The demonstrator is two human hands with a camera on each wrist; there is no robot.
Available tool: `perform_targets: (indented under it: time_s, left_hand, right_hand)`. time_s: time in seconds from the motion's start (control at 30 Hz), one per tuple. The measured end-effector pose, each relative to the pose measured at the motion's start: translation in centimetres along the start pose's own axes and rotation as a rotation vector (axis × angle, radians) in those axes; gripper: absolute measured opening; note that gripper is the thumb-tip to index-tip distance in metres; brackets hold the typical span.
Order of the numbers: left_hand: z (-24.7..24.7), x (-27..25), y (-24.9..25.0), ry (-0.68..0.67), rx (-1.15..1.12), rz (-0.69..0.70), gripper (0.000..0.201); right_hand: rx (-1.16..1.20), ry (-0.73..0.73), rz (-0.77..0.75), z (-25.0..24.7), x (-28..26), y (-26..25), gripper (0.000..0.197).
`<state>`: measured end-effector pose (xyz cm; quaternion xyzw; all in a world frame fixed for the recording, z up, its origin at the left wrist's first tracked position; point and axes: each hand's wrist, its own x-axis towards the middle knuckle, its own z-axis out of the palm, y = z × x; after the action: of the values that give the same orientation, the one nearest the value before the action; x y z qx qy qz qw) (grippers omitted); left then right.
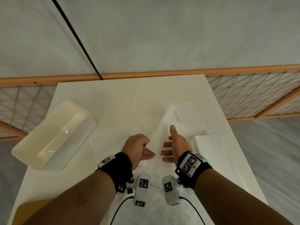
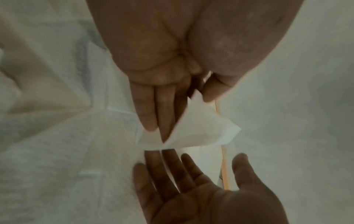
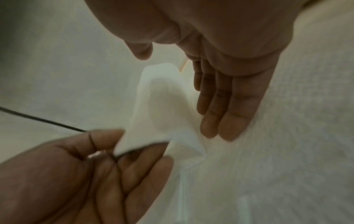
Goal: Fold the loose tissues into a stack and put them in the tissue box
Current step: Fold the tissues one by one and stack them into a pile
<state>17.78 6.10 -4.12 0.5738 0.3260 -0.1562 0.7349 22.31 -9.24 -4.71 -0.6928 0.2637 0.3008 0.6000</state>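
The left hand (image 1: 138,147) pinches one lifted tissue (image 1: 162,132) above the table's (image 1: 113,95) middle; the right hand (image 1: 176,143) is spread flat beside it, holding nothing. One tissue box (image 1: 53,135) lies at the left edge. No writing is legible.

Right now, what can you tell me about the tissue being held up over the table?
The tissue is a thin, soft white sheet, creased and drooping into a loose peak above the table. The left hand pinches one corner between thumb and fingers. The right hand is flat and open beside it, fingers straight at its edge. More white tissues lie spread beneath.
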Motion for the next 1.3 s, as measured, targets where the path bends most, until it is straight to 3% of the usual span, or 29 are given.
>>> perform_targets:
  time_s: [0.07, 0.13, 0.3, 0.4, 0.53, 0.6, 0.67, 0.73, 0.83, 0.93, 1.0, 1.07, 1.13, 1.2, 1.3]
  left_hand:
    - [-1.1, 0.2, -0.3, 0.180, 0.006, -0.063, 0.017]
    - [-2.2, 0.7, -0.4, 0.270, 0.040, -0.083, 0.027]
    - [-2.2, 1.0, -0.7, 0.242, 0.207, -0.055, 0.053]
    - [-2.1, 1.3, -1.0, 0.280, 0.208, -0.047, 0.048]
    - [-2.1, 0.8, -0.9, 0.195, 0.105, -0.076, 0.035]
    - [-2.2, 0.3, -0.6, 0.201, 0.212, -0.054, 0.032]
    - [-2.9, 0.1, -0.3, 0.263, 0.382, -0.013, 0.042]
    - [-3.6, -0.1, 0.0, 0.140, 0.319, -0.061, 0.049]
    - [-4.2, -1.5, 0.2, -0.212, 0.079, -0.272, 0.048]
    - [-4.7, -2.7, -0.2, -0.332, 0.199, -0.211, 0.040]
    - [-5.5, -3.2, -0.5, -0.364, 0.265, -0.122, 0.045]
    - [-6.1, -3.7, -0.3, -0.481, 0.442, -0.057, 0.048]
    - [-5.8, -4.8, 0.1, -0.662, 0.733, -0.039, 0.038]
    - [-4.7, -6.1, 0.2, -0.865, 0.955, -0.085, 0.033]
    - [-2.8, -6.8, -0.8, -1.017, 1.215, -0.083, 0.050]
  right_hand:
    - [-0.040, 0.016, -0.010, 0.0, 0.2, 0.3, 0.059]
    - [-0.074, 0.033, -0.025, 0.2, 0.6, 0.4, 0.056]
    - [-0.246, 0.055, -0.029, 1.2, 1.6, 0.1, 0.063]
    - [-0.322, 0.063, -0.011, 1.6, 2.2, 0.0, 0.064]
    - [-0.414, 0.025, -0.074, 1.9, 2.5, -0.2, 0.038]
    - [-0.346, -0.006, -0.109, 2.0, 2.0, -0.4, 0.029]
    - [-0.172, -0.104, -0.091, 1.9, 0.7, -0.3, 0.021]
    - [-0.043, -0.276, -0.044, 1.8, -1.1, 0.4, 0.019]
    - [-0.121, -0.542, -0.028, 1.2, -3.3, 2.1, 0.013]
    - [-0.306, -0.710, -0.010, -0.2, -4.3, 2.7, 0.025]
    - [-0.321, -0.620, 0.005, -1.1, -4.4, 2.4, 0.023]
    - [-0.233, -0.351, -0.013, -1.8, -3.8, 2.0, 0.017]
    - [-0.349, -0.049, -0.110, -2.3, -2.5, 1.3, 0.018]
    - [-0.644, 0.156, -0.161, -2.4, -1.6, 0.3, 0.035]
    - [-0.864, 0.220, -0.130, -1.5, -1.0, -0.7, 0.074]
